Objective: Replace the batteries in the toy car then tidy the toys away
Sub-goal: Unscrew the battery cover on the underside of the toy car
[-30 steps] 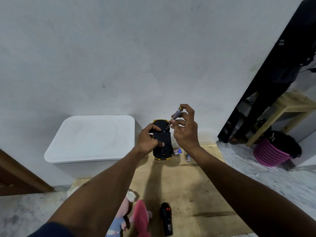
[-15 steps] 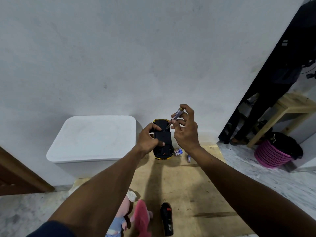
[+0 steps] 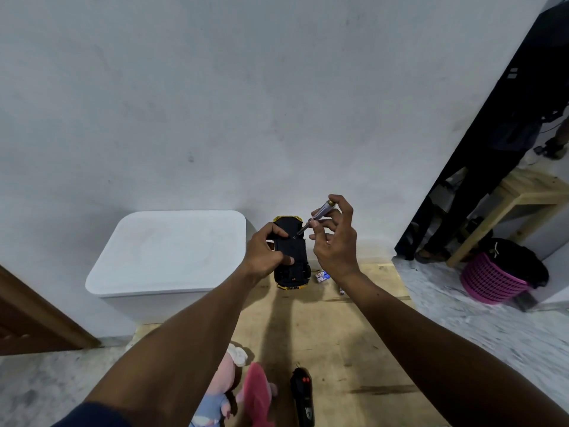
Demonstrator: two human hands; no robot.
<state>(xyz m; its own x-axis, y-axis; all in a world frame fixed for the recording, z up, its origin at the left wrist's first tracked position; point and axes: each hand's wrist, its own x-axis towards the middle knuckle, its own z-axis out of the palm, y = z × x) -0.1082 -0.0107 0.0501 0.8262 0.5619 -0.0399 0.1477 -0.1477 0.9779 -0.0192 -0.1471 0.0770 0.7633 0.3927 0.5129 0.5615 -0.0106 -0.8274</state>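
A black and yellow toy car (image 3: 292,263) is held upside down in the air, its dark underside facing me. My left hand (image 3: 264,254) grips it by its left side, thumb across the underside. My right hand (image 3: 334,241) pinches a small screwdriver (image 3: 317,215) with a clear handle, its tip set against the car's underside near the top. Loose batteries (image 3: 322,276) lie on the wooden board (image 3: 338,334) below, one more battery (image 3: 341,291) a little nearer me.
A white lidded storage box (image 3: 169,251) stands against the wall at the left. A black remote control (image 3: 303,396) and pink plush toys (image 3: 240,392) lie near the bottom. A pink basket (image 3: 492,283) and wooden bench (image 3: 523,195) stand at right.
Both hands stay on the car and screwdriver in nearly the same place; the fingers on the screwdriver have shifted slightly.
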